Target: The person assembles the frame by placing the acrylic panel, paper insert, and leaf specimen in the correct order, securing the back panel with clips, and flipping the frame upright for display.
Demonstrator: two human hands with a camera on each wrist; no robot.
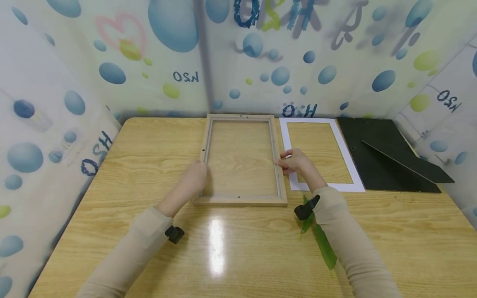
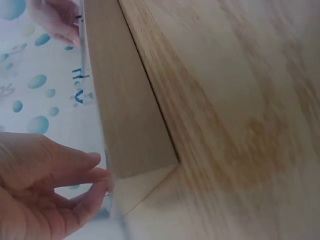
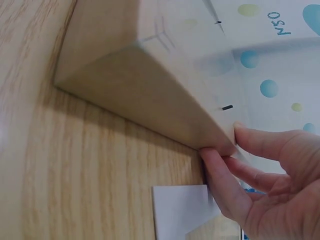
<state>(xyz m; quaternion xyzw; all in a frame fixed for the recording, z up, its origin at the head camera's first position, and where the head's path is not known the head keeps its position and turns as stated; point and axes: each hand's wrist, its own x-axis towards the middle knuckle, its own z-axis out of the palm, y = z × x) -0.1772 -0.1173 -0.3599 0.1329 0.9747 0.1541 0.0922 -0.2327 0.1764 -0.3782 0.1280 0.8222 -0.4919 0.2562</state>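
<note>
A light wooden picture frame [image 1: 242, 201] lies back side up on the table, with small dark tabs along its inner edge. My left hand [image 1: 192, 179] is at its left bar; in the left wrist view the thumb and fingers [image 2: 94, 159] come together right at the frame's edge [image 2: 131, 115]. On the opposite bar my right hand [image 1: 297, 162] pinches the frame. The right wrist view shows its thumb [image 3: 257, 137] at the top inner side and fingers against the outer face [image 3: 135, 95].
A white mat [image 1: 350, 165] lies to the right of the frame. Beyond it is a black backing board [image 1: 372, 132] with its stand leg [image 1: 410, 161] folded out. Green leaves [image 1: 325, 248] lie partly under my right forearm. A patterned curtain [image 1: 223, 62] hangs behind the table [image 1: 149, 145].
</note>
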